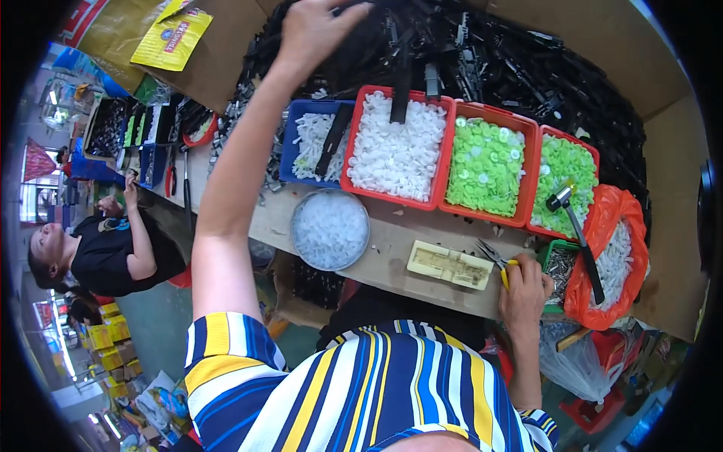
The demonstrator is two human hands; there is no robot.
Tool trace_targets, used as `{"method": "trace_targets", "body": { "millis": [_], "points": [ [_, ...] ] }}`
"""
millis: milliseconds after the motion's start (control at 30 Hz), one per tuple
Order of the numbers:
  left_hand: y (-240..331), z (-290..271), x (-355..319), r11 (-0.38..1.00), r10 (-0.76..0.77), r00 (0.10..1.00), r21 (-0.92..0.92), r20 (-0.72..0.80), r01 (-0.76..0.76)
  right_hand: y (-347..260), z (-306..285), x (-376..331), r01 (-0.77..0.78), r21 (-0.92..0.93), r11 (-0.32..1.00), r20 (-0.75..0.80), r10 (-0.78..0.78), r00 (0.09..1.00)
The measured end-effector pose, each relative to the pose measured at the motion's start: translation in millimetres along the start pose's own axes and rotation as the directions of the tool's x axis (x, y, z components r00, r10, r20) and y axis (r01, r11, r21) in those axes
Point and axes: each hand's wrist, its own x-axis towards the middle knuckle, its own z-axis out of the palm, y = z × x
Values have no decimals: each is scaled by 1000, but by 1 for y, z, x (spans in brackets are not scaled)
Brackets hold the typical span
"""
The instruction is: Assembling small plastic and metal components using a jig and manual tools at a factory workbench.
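Observation:
My left hand (pixel 320 30) reaches far out at the top, over a heap of black plastic parts (pixel 520 53). Its fingers are stretched and apart, with nothing visible in them. At the workbench's near edge, my right hand (pixel 525 294) is closed round the yellow handles of a pair of pliers (pixel 495 255), whose jaws point up and left. Just left of the pliers lies a cream-coloured block fixture (pixel 449 265) with a recess along it. A small green box of metal pins (pixel 559 273) stands to the right of that hand.
Behind the fixture, a row holds a blue bin (pixel 286 162), a red bin of white pieces (pixel 395 151) and two red bins of green pieces (pixel 486 162). A round tub (pixel 330 230) stands left. A hammer (pixel 580 233) rests over an orange bag (pixel 640 226). A person (pixel 113 248) sits at left.

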Motion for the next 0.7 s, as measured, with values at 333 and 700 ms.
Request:
{"method": "trace_targets", "body": {
  "millis": [333, 700],
  "points": [
    [-258, -9, -42, 733, -678, 735, 52, -33, 678, 0, -3, 1, 14, 45, 999, 24, -15, 1000],
    [-290, 63, 3, 455, -815, 546, -372, 192, 809, 2, -5, 5, -9, 33, 999, 59, 8, 998]
  ]
}}
